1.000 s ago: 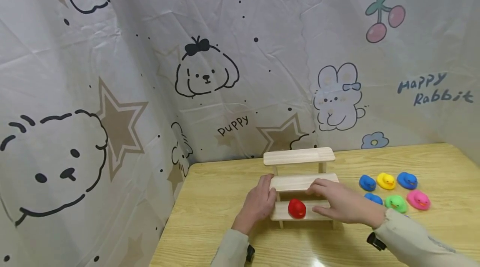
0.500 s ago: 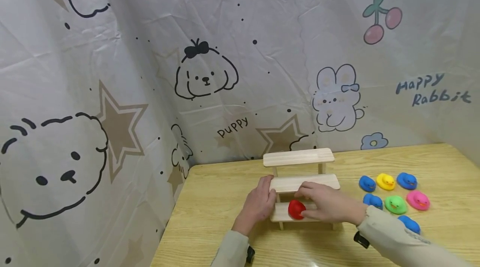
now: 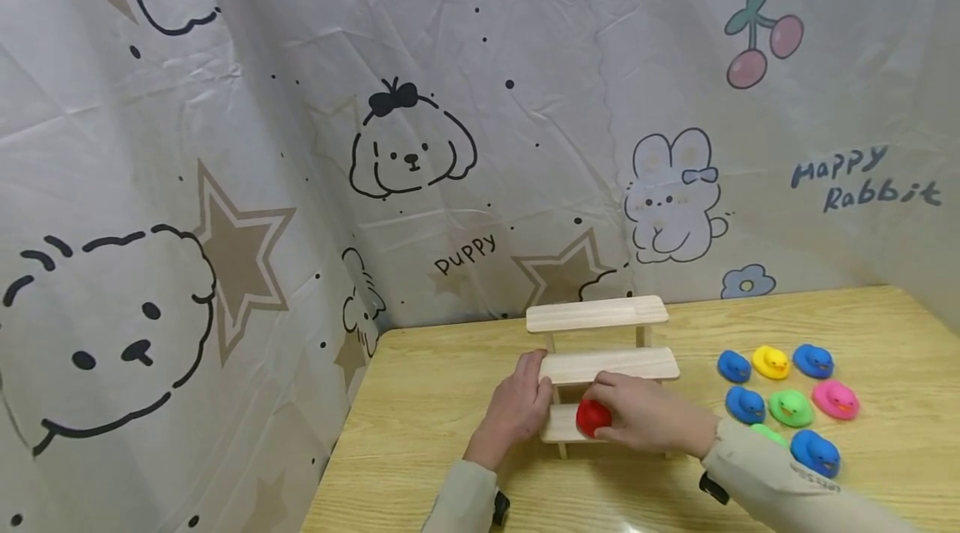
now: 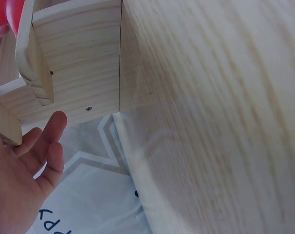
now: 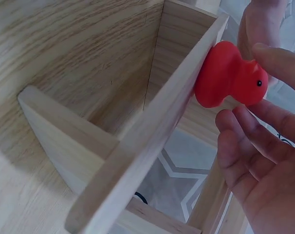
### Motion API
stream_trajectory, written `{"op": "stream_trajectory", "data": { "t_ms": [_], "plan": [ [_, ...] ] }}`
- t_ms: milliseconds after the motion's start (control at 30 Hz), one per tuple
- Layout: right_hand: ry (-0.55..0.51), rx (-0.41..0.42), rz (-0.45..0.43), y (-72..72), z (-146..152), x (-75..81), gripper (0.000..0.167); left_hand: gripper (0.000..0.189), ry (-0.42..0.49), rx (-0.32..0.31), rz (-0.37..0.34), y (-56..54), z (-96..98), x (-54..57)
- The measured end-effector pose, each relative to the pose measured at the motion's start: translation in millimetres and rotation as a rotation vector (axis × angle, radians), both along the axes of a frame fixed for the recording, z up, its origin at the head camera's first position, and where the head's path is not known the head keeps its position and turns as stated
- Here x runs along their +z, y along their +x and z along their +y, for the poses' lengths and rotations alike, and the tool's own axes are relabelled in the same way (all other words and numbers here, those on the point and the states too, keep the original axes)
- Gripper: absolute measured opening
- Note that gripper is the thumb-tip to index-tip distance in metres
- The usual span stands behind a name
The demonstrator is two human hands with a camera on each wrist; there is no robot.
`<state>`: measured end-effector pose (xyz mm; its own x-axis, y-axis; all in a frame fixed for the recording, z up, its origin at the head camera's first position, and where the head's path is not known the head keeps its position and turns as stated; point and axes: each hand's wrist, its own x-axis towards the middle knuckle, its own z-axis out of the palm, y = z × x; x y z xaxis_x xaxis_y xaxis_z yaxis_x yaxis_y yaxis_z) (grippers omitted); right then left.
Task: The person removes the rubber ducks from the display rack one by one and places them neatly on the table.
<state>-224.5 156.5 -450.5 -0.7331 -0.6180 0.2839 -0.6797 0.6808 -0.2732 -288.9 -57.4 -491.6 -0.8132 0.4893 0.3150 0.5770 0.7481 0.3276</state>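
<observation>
A red rubber duck (image 3: 592, 416) sits on the lowest board of a three-tier wooden shelf (image 3: 609, 365). My right hand (image 3: 648, 412) reaches in from the right and pinches the duck's head between thumb and fingers. In the right wrist view the red duck (image 5: 225, 75) still touches the board, while the other fingers of the right hand (image 5: 267, 146) curl loosely below its head. At the shelf's left side, my left hand (image 3: 516, 400) holds the end of the middle board. The left wrist view has the left hand (image 4: 21, 180) at that board end, its outer fingers loosely bent.
Right of the shelf, several rubber ducks stand on the wooden table (image 3: 420, 400), among them a yellow duck (image 3: 771, 362), a pink duck (image 3: 836, 400), a green duck (image 3: 791, 408) and a blue duck (image 3: 816, 453). A printed curtain (image 3: 450, 141) hangs behind and left.
My right hand has moved left along the lowest board and closed on the red duck's head. More ducks at the right have come out from behind the sleeve. The left hand stays put.
</observation>
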Motion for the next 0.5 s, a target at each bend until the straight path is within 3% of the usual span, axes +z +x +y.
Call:
{"op": "stream_trajectory", "data": {
  "t_ms": [500],
  "plan": [
    [0.054,0.018,0.032,1.1,-2.1,-5.4,0.032,0.044,0.003,0.005,-0.020,1.8,0.3,1.9]
  ]
}}
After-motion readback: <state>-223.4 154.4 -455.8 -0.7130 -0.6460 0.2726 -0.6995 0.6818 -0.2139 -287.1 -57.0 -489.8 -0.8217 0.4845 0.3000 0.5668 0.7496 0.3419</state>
